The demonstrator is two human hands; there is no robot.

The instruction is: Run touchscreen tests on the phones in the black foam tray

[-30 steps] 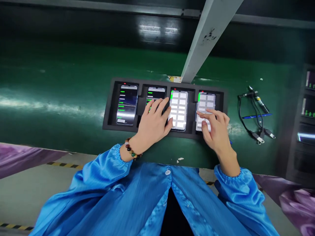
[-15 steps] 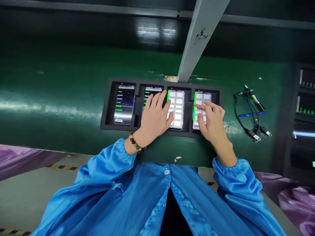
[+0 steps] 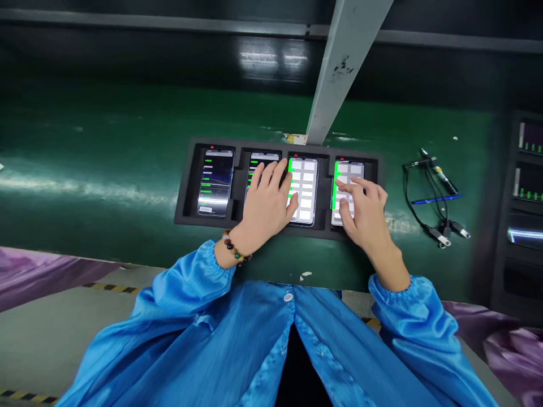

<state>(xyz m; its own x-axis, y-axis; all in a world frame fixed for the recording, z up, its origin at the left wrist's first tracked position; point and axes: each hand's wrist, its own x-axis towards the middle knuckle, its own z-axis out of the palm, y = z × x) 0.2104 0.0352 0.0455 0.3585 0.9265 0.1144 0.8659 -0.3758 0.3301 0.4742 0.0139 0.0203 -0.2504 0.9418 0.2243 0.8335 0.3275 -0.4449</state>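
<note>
Four lit phones lie in the compartments of a black tray [image 3: 182, 211]. The leftmost phone [image 3: 216, 183] and the second phone [image 3: 265, 156] show dark screens with green text. White blocks and a green strip fill the third phone [image 3: 307, 186] and the rightmost phone [image 3: 344, 169]. My left hand [image 3: 269, 198] is spread over the second phone, its thumb reaching over the third; it holds nothing. Over the rightmost phone is my right hand [image 3: 365, 206], fingers apart and bent, index fingertip at the green strip. Whether the fingertips touch glass I cannot tell.
On the green table [image 3: 106, 198], black cables [image 3: 407, 192], a blue pen [image 3: 436, 199] and a black pen-like tool [image 3: 444, 180] lie right of the tray. Another black tray [image 3: 503, 249] with devices stands at the far right. A grey post [image 3: 339, 73] rises behind the phones.
The view has shifted slightly. Both hands stay over the same phones, with hardly any movement of the fingers.
</note>
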